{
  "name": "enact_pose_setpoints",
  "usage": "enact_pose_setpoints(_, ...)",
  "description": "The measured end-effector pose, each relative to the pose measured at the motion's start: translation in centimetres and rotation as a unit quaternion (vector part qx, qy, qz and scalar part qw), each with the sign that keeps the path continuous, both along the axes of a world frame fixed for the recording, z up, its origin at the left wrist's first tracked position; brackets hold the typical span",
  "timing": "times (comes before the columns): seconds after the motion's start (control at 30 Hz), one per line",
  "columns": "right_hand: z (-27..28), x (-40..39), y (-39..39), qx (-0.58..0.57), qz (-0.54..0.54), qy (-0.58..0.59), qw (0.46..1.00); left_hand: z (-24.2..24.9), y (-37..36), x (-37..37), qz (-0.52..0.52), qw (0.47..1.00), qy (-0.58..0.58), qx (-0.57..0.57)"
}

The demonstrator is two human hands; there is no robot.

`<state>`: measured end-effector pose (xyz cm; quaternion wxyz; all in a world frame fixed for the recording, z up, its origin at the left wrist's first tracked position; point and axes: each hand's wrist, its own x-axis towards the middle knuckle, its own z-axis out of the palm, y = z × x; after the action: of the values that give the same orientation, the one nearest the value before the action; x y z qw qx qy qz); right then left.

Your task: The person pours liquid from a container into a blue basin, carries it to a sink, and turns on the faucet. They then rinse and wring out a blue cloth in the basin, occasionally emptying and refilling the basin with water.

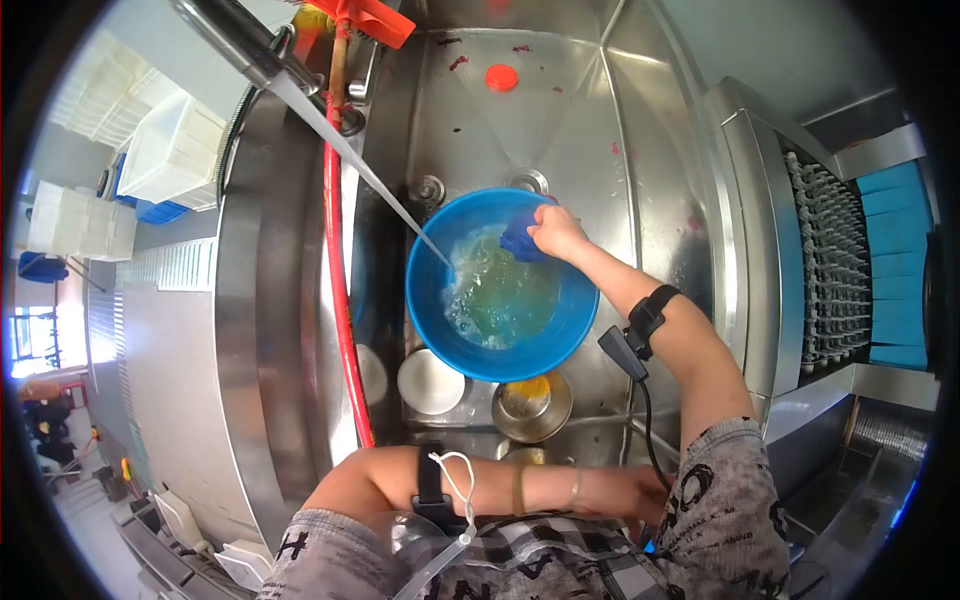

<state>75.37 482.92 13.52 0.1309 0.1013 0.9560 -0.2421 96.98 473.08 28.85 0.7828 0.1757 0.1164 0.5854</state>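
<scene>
My right hand (556,232) is closed on a crumpled dark blue cloth (518,243) over the right inner side of a blue basin (420,330). Foamy, greenish water (510,300) lies in the basin, and a stream runs into it from a metal tap (235,45). Across my body stretches my left arm, with my left hand (635,495) beside my right sleeve; its fingers are mostly hidden there. Below the basin sit a white bowl (432,383) and a metal bowl (535,425) with something yellow in it.
The basin stands in a steel sink (480,120) with a red lid (501,77) and dark red scraps. A red hose (337,250) runs along the left edge. White crates (170,150) stand at left, a rack (825,260) at right. A cable hangs from my right forearm.
</scene>
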Motion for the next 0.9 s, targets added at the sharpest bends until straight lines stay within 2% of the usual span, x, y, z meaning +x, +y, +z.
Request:
enact_pose_setpoints(0.03,-1.2,0.0,0.3,-0.001,0.0,-0.004,1.0,-1.4,-0.3,-0.4,0.0,1.0,-0.004,-0.001)
enact_pose_setpoints(0.1,-4.8,0.3,0.6,-0.088,-0.065,-0.044,0.993,-5.0,-1.2,-1.3,0.044,0.989,0.117,-0.083)
enact_pose_setpoints(0.17,-9.0,1.7,1.1,-0.095,-0.078,-0.077,0.989,-9.4,-2.6,-2.1,0.118,0.954,0.22,-0.167)
enact_pose_setpoints(0.2,-10.3,2.6,1.3,-0.101,-0.088,-0.103,0.986,-11.1,-3.4,-2.8,0.131,0.932,0.24,-0.238)
enact_pose_setpoints(0.23,-10.9,3.6,1.5,-0.102,-0.09,-0.107,0.985,-13.8,-4.3,-2.7,0.177,0.907,0.233,-0.302)
enact_pose_setpoints(0.27,-11.5,4.7,1.6,-0.056,-0.049,-0.148,0.986,-16.4,-5.3,-2.3,0.254,0.86,0.226,-0.381)
enact_pose_setpoints(0.3,-12.0,5.5,1.7,-0.01,-0.007,-0.187,0.982,-16.8,-6.0,-3.5,0.262,0.819,0.215,-0.463)
enact_pose_setpoints(0.33,-12.5,5.9,1.9,-0.012,-0.007,-0.189,0.982,-17.1,-6.8,-4.4,0.275,0.787,0.203,-0.514)
enact_pose_setpoints(0.37,-13.0,6.0,2.1,0.026,0.03,-0.111,0.993,-18.8,-7.5,-4.4,0.322,0.765,0.227,-0.509)
enact_pose_setpoints(0.4,-13.5,6.1,2.1,0.062,0.066,-0.034,0.995,-19.0,-8.0,-4.8,0.32,0.764,0.228,-0.512)
enact_pose_setpoints(0.43,-14.1,5.8,2.0,0.058,0.066,-0.036,0.995,-19.0,-8.4,-5.3,0.337,0.757,0.203,-0.521)
enact_pose_setpoints(0.5,-15.3,5.0,1.6,0.049,0.105,0.159,0.98,-19.4,-9.1,-5.6,0.349,0.745,0.179,-0.54)
enact_pose_setpoints(0.53,-16.0,5.2,1.1,0.046,0.104,0.158,0.981,-19.6,-9.2,-5.5,0.348,0.743,0.18,-0.542)
enact_pose_setpoints(0.6,-17.4,6.0,-0.6,0.123,0.2,0.122,0.965,-19.8,-9.5,-5.4,0.365,0.734,0.157,-0.551)
enact_pose_setpoints(0.63,-17.6,6.3,-1.9,0.16,0.241,0.02,0.957,-20.1,-9.8,-5.3,0.365,0.732,0.158,-0.553)
enact_pose_setpoints(0.67,-17.8,7.0,-3.2,0.19,0.295,-0.005,0.936,-20.5,-10.0,-5.1,0.372,0.713,0.161,-0.573)
enact_pose_setpoints(0.73,-16.3,7.7,-5.3,0.097,0.341,-0.034,0.934,-21.3,-10.5,-4.8,0.378,0.692,0.162,-0.593)
enact_pose_setpoints(0.8,-15.1,7.1,-7.1,-0.041,0.312,0.017,0.949,-21.9,-11.0,-4.7,0.408,0.669,0.131,-0.607)
enact_pose_setpoints(0.9,-13.3,3.3,-8.1,-0.151,0.109,0.159,0.97,-21.6,-11.4,-4.7,0.422,0.669,0.114,-0.601)
